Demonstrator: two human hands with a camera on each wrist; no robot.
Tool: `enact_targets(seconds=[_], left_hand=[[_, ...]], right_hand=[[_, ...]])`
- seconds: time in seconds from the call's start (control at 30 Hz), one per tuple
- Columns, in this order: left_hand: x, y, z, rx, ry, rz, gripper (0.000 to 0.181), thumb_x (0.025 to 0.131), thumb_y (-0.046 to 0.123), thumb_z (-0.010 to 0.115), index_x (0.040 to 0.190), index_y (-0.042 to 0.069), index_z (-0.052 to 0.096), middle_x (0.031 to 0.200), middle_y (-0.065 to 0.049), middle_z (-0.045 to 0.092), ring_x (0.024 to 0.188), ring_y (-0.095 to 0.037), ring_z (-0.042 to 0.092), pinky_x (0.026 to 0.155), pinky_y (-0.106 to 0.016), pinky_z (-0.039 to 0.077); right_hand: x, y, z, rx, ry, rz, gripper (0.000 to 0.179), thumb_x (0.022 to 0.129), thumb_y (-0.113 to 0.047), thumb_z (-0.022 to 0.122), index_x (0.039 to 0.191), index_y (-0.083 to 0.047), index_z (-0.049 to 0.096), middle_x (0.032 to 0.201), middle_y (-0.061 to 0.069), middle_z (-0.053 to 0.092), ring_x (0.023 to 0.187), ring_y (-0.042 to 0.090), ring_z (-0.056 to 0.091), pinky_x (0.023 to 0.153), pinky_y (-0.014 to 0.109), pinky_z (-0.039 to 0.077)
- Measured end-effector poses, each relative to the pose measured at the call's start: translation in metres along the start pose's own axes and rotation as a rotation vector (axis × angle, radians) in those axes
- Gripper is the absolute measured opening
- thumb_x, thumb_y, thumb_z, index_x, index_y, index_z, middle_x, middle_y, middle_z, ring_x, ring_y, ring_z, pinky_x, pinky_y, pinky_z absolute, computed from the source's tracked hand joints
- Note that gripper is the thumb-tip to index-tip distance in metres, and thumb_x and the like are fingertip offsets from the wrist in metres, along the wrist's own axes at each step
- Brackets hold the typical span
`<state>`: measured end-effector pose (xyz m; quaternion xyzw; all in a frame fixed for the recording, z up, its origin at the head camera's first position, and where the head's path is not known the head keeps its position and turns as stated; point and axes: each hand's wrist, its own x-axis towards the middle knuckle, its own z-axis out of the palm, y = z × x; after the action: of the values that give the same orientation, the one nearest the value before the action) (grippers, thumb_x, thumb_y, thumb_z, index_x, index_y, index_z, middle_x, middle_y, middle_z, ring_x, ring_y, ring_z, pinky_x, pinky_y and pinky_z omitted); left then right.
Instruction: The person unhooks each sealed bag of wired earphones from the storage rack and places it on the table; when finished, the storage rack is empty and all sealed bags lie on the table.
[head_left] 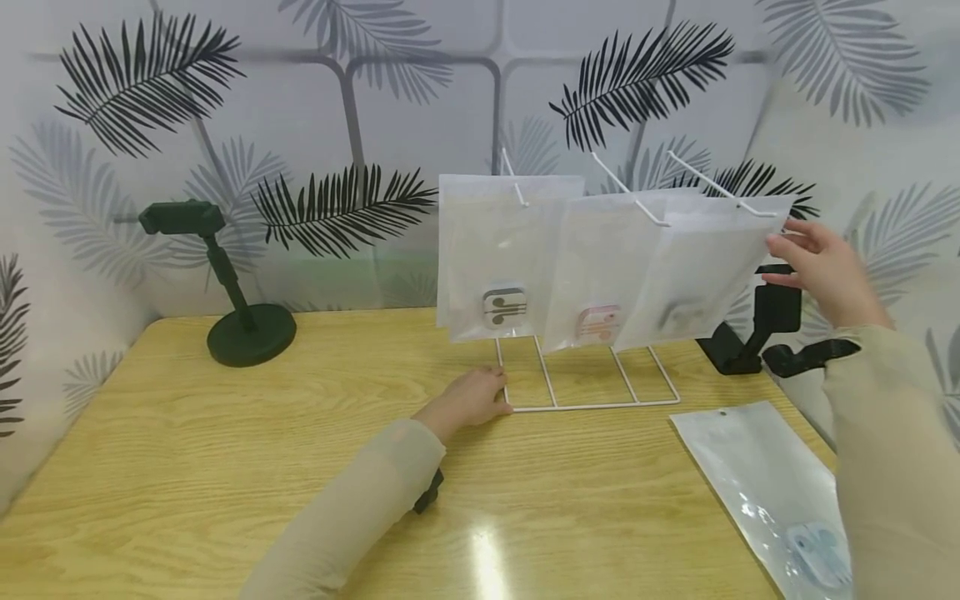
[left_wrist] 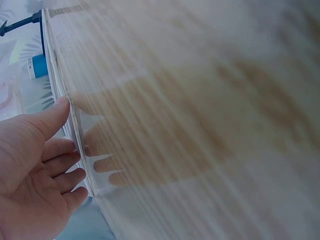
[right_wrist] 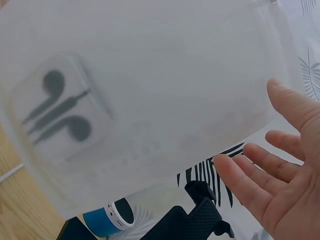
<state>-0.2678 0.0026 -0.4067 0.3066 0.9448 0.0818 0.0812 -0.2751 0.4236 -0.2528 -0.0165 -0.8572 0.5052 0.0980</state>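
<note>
White frosted bags hang on the prongs of a white wire rack (head_left: 596, 407). At the upper right edge of the rightmost bag (head_left: 712, 258) is my right hand (head_left: 828, 267), its fingers spread. The right wrist view shows that bag with boxed dark earphones (right_wrist: 57, 107), my thumb overlapping its edge and my fingers beside it. Boxed earphones also show in the left bag (head_left: 502, 250) and, in pink, the middle bag (head_left: 596, 267). My left hand (head_left: 471, 396) lies at the rack base's front left corner, fingers loosely bent, fingertips at the wire.
Another bag with light-blue boxed earphones (head_left: 817, 554) lies at the front right of the wooden table (head_left: 300, 442). A dark phone stand (head_left: 251, 333) stands at the back left. A black stand (head_left: 776, 310) is behind my right hand, near a blue cylinder (right_wrist: 102, 221).
</note>
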Motion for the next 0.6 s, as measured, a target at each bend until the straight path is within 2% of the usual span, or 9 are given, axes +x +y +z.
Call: enact_targets(seconds=[0.17,0.27,0.33,0.47,0.6], left_hand=[[0.0009,0.0004,0.0001,0.0,0.0,0.0,0.055,0.091,0.034,0.058,0.132,-0.001,0.046,0.14,-0.014,0.038,0.129,-0.029,0.034,0.105,-0.037,0.027],[0.0005,0.0007,-0.0005,-0.002,-0.001,0.001,0.055,0.091,0.034,0.058,0.132,-0.001,0.046,0.14,-0.014,0.038,0.129,-0.029,0.034,0.105,-0.037,0.028],[0.0001,0.0008,-0.0007,-0.003,-0.001,0.002,0.055,0.091,0.034,0.058,0.132,-0.001,0.046,0.14,-0.014,0.038,0.129,-0.029,0.034,0.105,-0.037,0.028],[-0.0008,0.0013,-0.0012,-0.003,-0.007,0.002,0.055,0.091,0.034,0.058,0.132,-0.001,0.046,0.14,-0.014,0.038,0.129,-0.029,0.034,0.105,-0.037,0.027],[-0.0015,0.0013,-0.0011,-0.008,-0.005,-0.004,0.055,0.091,0.033,0.058,0.132,0.0,0.046,0.14,-0.014,0.039,0.129,-0.029,0.034,0.105,-0.038,0.028]], right_hand=[[0.0041,0.0005,0.0008,0.302,-0.009,-0.022,0.075,0.088,-0.031,0.06,0.146,-0.007,0.02,0.127,0.008,0.04,0.102,0.008,0.051,0.069,0.021,0.052],[0.0045,0.0018,0.001,0.442,-0.03,-0.036,0.071,0.087,-0.025,0.062,0.144,-0.006,0.026,0.116,-0.001,0.049,0.093,0.007,0.056,0.067,0.022,0.053],[0.0041,0.0027,0.0009,0.529,-0.038,-0.039,0.064,0.087,-0.021,0.063,0.141,-0.006,0.031,0.111,-0.002,0.055,0.088,0.008,0.059,0.066,0.023,0.053],[0.0024,0.0033,0.0005,0.654,-0.038,-0.042,0.047,0.085,-0.014,0.065,0.128,-0.008,0.045,0.097,-0.001,0.063,0.078,0.014,0.063,0.063,0.026,0.054],[0.0009,0.0042,-0.0004,0.694,-0.027,-0.045,0.029,0.085,-0.01,0.065,0.113,-0.01,0.058,0.092,0.002,0.063,0.071,0.017,0.063,0.06,0.028,0.055]])
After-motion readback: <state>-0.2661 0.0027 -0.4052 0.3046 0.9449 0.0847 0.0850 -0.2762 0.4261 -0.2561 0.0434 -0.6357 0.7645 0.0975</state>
